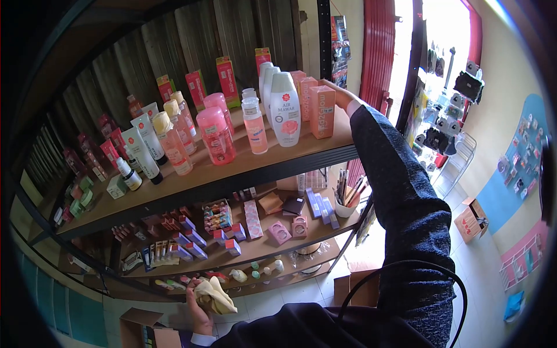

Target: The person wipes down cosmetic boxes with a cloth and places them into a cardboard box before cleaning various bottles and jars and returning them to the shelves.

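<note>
My left hand (199, 306) is low in front of the shelves, its fingers closed round a bunched pale yellow cloth (216, 297). My right arm stretches up to the right end of the top shelf (191, 174). There my right hand (341, 97) reaches behind an orange-pink box (322, 112), and its fingers are hidden, so I cannot see whether they grip anything. Beside that box stand a white Air Mawar bottle (284, 113) and a small clear bottle of pink liquid (254, 127). Red-pink capped bottles (215, 139) stand further left.
Tubes (140, 152) and more bottles crowd the top shelf's left part. The shelf below carries small boxes, compacts (279, 232) and a white cup of brushes (346, 204). Open cardboard boxes (141, 321) are on the floor. A black cable (400, 262) loops across my right arm.
</note>
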Demonstrator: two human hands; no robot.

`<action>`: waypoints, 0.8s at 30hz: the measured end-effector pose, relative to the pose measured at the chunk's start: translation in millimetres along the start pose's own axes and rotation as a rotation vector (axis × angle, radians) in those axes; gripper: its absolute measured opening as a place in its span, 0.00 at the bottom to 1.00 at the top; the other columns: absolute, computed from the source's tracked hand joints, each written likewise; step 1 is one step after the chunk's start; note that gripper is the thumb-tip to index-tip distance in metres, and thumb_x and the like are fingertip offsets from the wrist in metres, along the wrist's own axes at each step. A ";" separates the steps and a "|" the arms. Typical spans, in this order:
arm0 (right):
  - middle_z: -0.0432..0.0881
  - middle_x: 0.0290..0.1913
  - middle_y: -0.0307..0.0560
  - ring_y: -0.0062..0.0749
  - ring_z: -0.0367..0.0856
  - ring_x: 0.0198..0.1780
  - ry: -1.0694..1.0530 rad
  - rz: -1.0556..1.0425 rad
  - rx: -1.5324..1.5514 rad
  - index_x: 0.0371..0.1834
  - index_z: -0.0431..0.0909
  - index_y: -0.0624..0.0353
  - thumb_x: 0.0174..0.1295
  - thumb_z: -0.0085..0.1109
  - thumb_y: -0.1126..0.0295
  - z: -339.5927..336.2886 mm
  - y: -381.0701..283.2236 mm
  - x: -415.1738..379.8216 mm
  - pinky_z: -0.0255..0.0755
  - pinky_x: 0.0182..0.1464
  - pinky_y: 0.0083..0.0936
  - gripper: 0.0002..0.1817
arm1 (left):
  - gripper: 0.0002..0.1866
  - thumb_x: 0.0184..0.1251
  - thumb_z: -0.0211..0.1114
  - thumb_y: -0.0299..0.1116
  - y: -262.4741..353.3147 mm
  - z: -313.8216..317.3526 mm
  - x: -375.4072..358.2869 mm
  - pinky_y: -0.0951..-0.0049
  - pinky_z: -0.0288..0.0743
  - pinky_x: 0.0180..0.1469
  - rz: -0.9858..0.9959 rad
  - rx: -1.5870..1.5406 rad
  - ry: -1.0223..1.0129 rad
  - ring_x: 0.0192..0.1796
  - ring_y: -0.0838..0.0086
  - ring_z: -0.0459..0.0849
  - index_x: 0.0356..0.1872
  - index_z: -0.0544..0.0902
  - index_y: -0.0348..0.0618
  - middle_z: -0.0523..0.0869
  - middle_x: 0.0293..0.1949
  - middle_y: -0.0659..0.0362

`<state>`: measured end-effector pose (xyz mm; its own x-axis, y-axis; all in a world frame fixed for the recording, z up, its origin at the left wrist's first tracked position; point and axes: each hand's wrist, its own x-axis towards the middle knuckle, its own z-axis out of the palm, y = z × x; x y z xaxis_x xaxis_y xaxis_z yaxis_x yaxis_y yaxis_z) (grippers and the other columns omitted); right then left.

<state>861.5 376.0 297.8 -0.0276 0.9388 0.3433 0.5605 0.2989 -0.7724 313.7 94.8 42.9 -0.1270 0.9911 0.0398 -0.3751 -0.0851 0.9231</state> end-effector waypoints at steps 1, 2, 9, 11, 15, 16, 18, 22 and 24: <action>0.80 0.48 0.45 0.27 0.78 0.48 -0.013 -0.020 -0.017 0.49 0.77 0.58 0.58 0.58 0.62 -2.9 4.3 -1.2 0.68 0.48 0.22 0.18 | 0.24 0.66 0.47 0.54 0.7 -2.2 -1.0 0.67 0.63 0.59 -0.003 -0.016 -0.007 0.54 0.69 0.72 0.46 0.72 0.43 0.74 0.48 0.58; 0.79 0.49 0.45 0.27 0.78 0.48 -0.026 -0.041 -0.033 0.49 0.76 0.59 0.58 0.58 0.62 -5.4 7.3 -3.2 0.68 0.48 0.21 0.18 | 0.22 0.66 0.49 0.51 1.4 -4.7 -2.6 0.68 0.63 0.59 -0.006 -0.032 -0.012 0.54 0.70 0.71 0.48 0.72 0.43 0.73 0.48 0.59; 0.69 0.59 0.43 0.28 0.71 0.56 -0.071 -0.295 0.165 0.60 0.66 0.57 0.62 0.51 0.67 -44.9 -32.0 -37.9 0.65 0.57 0.23 0.21 | 0.17 0.62 0.55 0.30 10.3 -18.2 -16.2 0.73 0.63 0.58 -0.032 0.145 0.070 0.57 0.72 0.68 0.52 0.71 0.44 0.72 0.52 0.60; 0.67 0.59 0.42 0.29 0.70 0.56 0.156 -0.358 0.234 0.58 0.66 0.58 0.58 0.51 0.77 -70.6 -35.3 -50.5 0.68 0.54 0.24 0.22 | 0.17 0.65 0.54 0.33 -0.2 -30.2 -12.2 0.73 0.64 0.58 0.050 0.217 0.053 0.58 0.72 0.68 0.55 0.70 0.46 0.72 0.52 0.61; 0.68 0.56 0.46 0.35 0.69 0.55 0.560 -0.503 -0.135 0.59 0.64 0.59 0.58 0.52 0.72 -75.7 -96.2 -123.1 0.65 0.54 0.29 0.24 | 0.18 0.68 0.52 0.42 1.8 -44.4 -9.3 0.69 0.68 0.55 -0.071 -0.224 0.168 0.56 0.72 0.71 0.55 0.69 0.49 0.73 0.52 0.61; 0.67 0.57 0.47 0.37 0.67 0.56 0.629 -0.545 -0.093 0.60 0.63 0.60 0.57 0.53 0.71 -30.5 -122.5 -160.2 0.63 0.55 0.30 0.25 | 0.18 0.68 0.52 0.44 -5.5 -54.6 -6.2 0.68 0.69 0.54 -0.056 -0.290 0.179 0.55 0.73 0.72 0.55 0.69 0.50 0.73 0.51 0.61; 0.65 0.59 0.49 0.40 0.64 0.59 0.552 -0.634 0.072 0.61 0.61 0.60 0.56 0.55 0.67 55.7 -150.3 -220.5 0.60 0.58 0.32 0.28 | 0.18 0.67 0.53 0.46 3.4 -57.3 -9.5 0.68 0.71 0.52 -0.067 -0.413 0.163 0.53 0.72 0.73 0.53 0.69 0.50 0.74 0.50 0.60; 0.61 0.63 0.55 0.48 0.58 0.64 -0.245 -0.417 0.215 0.63 0.58 0.62 0.54 0.59 0.60 308.4 -177.6 -279.3 0.54 0.63 0.37 0.35 | 0.20 0.67 0.52 0.48 9.2 -67.7 -21.8 0.67 0.70 0.54 -0.040 -0.209 0.339 0.54 0.70 0.72 0.54 0.66 0.49 0.71 0.50 0.56; 0.59 0.65 0.57 0.51 0.55 0.67 -0.524 -0.351 0.071 0.64 0.57 0.62 0.53 0.61 0.57 447.9 -197.6 -307.3 0.50 0.66 0.39 0.38 | 0.24 0.67 0.51 0.49 -13.2 -99.5 -23.1 0.68 0.63 0.59 0.033 -0.036 0.368 0.60 0.69 0.64 0.57 0.64 0.46 0.65 0.54 0.53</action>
<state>388.4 105.0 105.5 -0.6111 0.7368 0.2892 0.3890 0.5977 -0.7010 230.2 62.8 -8.3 -0.4589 0.8851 -0.0771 -0.3968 -0.1266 0.9091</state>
